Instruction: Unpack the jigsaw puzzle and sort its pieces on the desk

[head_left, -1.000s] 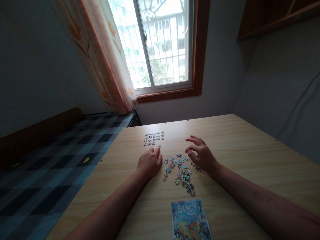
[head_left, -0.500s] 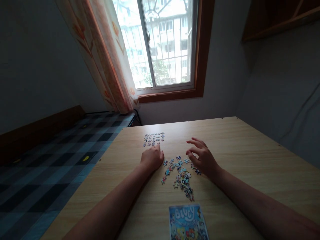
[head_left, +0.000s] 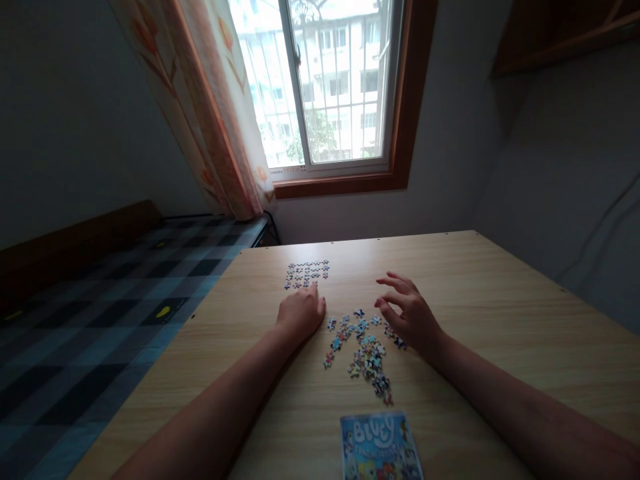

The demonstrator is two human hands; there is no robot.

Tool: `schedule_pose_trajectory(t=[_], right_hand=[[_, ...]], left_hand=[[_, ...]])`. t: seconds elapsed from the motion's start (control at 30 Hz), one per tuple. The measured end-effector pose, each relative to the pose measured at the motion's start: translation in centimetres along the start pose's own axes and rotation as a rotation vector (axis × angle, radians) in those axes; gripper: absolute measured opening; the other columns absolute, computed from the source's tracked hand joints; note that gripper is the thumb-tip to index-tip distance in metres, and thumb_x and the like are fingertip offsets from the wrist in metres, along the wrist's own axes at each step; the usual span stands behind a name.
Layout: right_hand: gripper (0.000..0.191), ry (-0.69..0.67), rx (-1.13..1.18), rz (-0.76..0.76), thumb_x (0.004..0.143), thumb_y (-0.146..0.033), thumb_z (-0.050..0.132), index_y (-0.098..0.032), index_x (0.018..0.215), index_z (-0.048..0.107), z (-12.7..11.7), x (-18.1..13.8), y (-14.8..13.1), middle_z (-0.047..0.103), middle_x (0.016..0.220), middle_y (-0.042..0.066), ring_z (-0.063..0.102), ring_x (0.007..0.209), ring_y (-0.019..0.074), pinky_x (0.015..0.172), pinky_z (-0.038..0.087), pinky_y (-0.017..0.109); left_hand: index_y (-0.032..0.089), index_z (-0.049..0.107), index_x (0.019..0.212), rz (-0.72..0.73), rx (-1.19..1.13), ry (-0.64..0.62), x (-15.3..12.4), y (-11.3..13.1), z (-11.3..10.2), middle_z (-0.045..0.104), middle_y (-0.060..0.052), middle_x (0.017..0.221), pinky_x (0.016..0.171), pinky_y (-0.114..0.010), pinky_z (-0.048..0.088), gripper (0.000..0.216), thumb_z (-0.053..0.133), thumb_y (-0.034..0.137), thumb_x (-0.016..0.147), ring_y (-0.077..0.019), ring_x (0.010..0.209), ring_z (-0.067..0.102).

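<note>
My left hand [head_left: 301, 311] rests on the wooden table [head_left: 500, 313], fingers curled together, its fingertips at the near edge of a small block of laid-out jigsaw pieces [head_left: 306, 273]. What it presses or holds is hidden. My right hand [head_left: 407, 315] hovers with fingers spread and bent over the right side of a loose pile of coloured puzzle pieces [head_left: 364, 350]. A blue picture card or box lid [head_left: 380, 445] lies nearest me.
A bed with a dark checked cover [head_left: 100, 313] runs along the table's left edge. A window [head_left: 330, 87] with a patterned curtain [head_left: 210, 113] is behind the table. Grey walls close in on the right.
My left hand slid forward, up to the laid-out pieces, and now covers the single piece that lay just ahead of it. My right hand stayed over the pile.
</note>
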State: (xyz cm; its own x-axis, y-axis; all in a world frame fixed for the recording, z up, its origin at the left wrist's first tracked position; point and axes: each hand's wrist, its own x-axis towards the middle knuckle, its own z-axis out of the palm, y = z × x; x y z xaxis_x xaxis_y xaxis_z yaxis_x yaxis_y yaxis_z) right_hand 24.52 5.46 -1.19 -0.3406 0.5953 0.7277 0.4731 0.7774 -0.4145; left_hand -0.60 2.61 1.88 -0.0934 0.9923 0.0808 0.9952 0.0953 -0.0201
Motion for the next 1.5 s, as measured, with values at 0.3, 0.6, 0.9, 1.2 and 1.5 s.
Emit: schedule_pose_trajectory(t=[0.3, 0.6, 0.9, 1.2, 1.5], right_hand=[[0.02, -0.032, -0.014, -0.008, 0.089, -0.023, 0.056, -0.023, 0.078, 0.073, -0.3, -0.1, -0.1, 0.068, 0.119, 0.009, 0.049, 0.129, 0.03, 0.107, 0.041, 0.052], [0.021, -0.197, -0.011, -0.101, 0.085, -0.018, 0.059, -0.025, 0.093, 0.077, -0.6, -0.3, -0.4, 0.064, 0.129, 0.008, 0.043, 0.136, 0.0308, 0.11, 0.036, 0.057], [0.036, -0.398, -0.027, -0.173, 0.073, -0.007, 0.061, -0.033, 0.092, 0.077, -0.8, -0.5, -1.7, 0.057, 0.141, 0.001, 0.035, 0.143, 0.0309, 0.113, 0.023, 0.066], [0.035, -0.349, -0.077, -0.14, 0.072, -0.004, 0.057, -0.029, 0.086, 0.078, -0.6, -0.4, -1.6, 0.059, 0.139, 0.004, 0.036, 0.142, 0.0322, 0.113, 0.025, 0.065], [0.031, -0.352, -0.096, -0.135, 0.074, -0.006, 0.059, -0.028, 0.085, 0.077, -0.4, -0.5, -1.1, 0.059, 0.139, 0.004, 0.036, 0.142, 0.0327, 0.112, 0.025, 0.066]], left_hand=[[0.016, 0.05, 0.137, 0.006, -0.02, 0.003, -0.1, 0.2, -0.3, 0.067, -0.016, 0.119, 0.078, -0.037, 0.049, 0.049, 0.037, 0.04, 0.096, -0.0286, 0.099, 0.066], [0.02, 0.063, 0.092, 0.168, -0.122, 0.054, -0.4, -0.1, -0.6, 0.07, -0.008, 0.086, 0.07, -0.033, 0.045, 0.041, 0.04, 0.054, 0.095, -0.0234, 0.079, 0.064], [0.02, 0.061, 0.073, 0.31, -0.097, -0.018, -0.7, -0.2, -1.0, 0.067, -0.006, 0.076, 0.065, -0.032, 0.043, 0.054, 0.048, 0.071, 0.084, -0.0213, 0.07, 0.06], [0.02, 0.06, 0.073, 0.286, -0.104, -0.032, -0.9, 0.1, -1.3, 0.067, -0.007, 0.079, 0.068, -0.033, 0.044, 0.051, 0.045, 0.067, 0.088, -0.0223, 0.074, 0.061], [0.021, 0.06, 0.08, 0.399, -0.113, -0.21, -0.5, -0.7, -2.3, 0.067, -0.007, 0.088, 0.069, -0.033, 0.043, 0.061, 0.052, 0.081, 0.074, -0.0236, 0.08, 0.059]])
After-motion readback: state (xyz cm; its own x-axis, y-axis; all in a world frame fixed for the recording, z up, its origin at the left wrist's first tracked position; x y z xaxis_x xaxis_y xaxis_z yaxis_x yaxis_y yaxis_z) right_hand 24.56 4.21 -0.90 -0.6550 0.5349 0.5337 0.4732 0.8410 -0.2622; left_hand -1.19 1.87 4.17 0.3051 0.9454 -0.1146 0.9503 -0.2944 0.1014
